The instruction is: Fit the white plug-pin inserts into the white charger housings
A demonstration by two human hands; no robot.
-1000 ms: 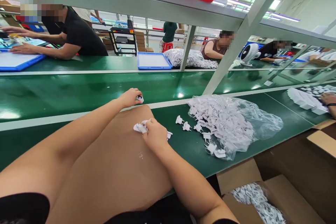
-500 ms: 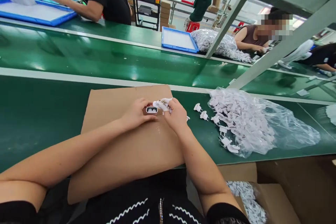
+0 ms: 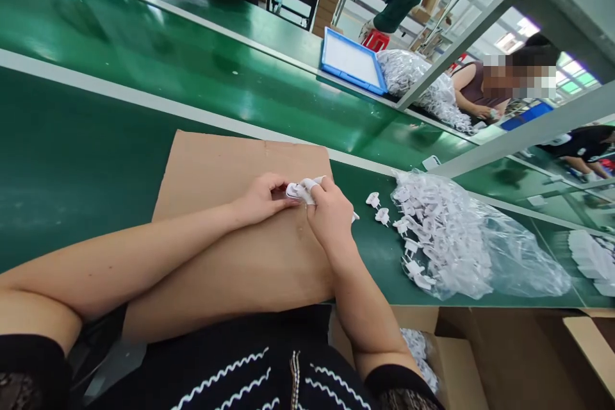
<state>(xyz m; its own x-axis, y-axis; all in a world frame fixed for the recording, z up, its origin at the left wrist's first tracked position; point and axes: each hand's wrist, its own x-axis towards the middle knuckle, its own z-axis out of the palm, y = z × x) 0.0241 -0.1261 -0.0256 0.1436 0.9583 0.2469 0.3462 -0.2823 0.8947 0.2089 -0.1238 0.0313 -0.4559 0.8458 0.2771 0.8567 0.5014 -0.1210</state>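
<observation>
Above a brown cardboard sheet [image 3: 225,173], my left hand [image 3: 264,198] grips a small white housing [image 3: 292,191] between thumb and fingers. My right hand [image 3: 329,208] is closed on white plug pieces, with white coverings on some of its fingertips. The fingers of both hands nearly meet at the housing, and a white piece lies against its open end. How far that piece sits inside cannot be made out. Another white piece [image 3: 355,216] shows beside my right hand. Loose white plug pieces [image 3: 382,216] lie on the green table to the right.
A clear plastic bag [image 3: 446,230] spills several white plug pieces on the right. Beyond the green belt are a blue-rimmed tray [image 3: 353,61] and people at work. A slanted metal post [image 3: 456,45] stands at the upper right. Open cartons [image 3: 456,365] sit below the table edge.
The view has tilted and shifted. My right hand's white piece has come against the housing's opening, which showed open before. The person across the belt has moved a hand away from the tray.
</observation>
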